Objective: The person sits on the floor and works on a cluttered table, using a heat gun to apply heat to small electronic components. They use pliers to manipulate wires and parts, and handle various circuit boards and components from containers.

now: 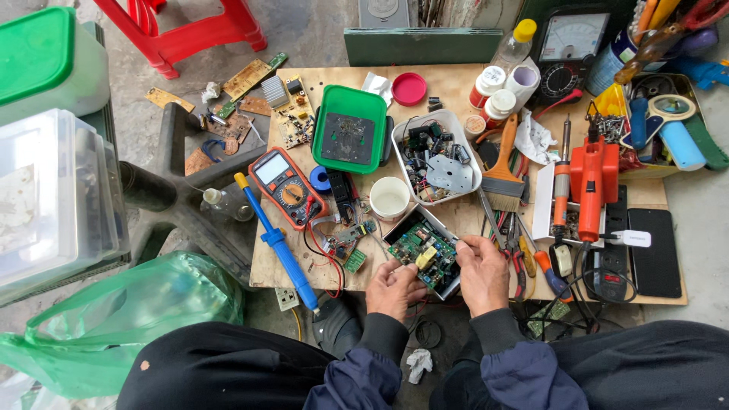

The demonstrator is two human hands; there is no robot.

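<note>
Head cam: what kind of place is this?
Likely an informal electronics repair bench, low and possibly outdoors. Signs: both hands, left hand and right hand, on a circuit board, a multimeter, a soldering iron.

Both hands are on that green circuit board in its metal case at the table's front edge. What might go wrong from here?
1. The metal case sits at the front edge of the table; a push from the left hand or right hand may tip it off.
2. The white cup stands close behind and may get knocked.
3. Loose red wires beside the circuit board may snag.
</note>
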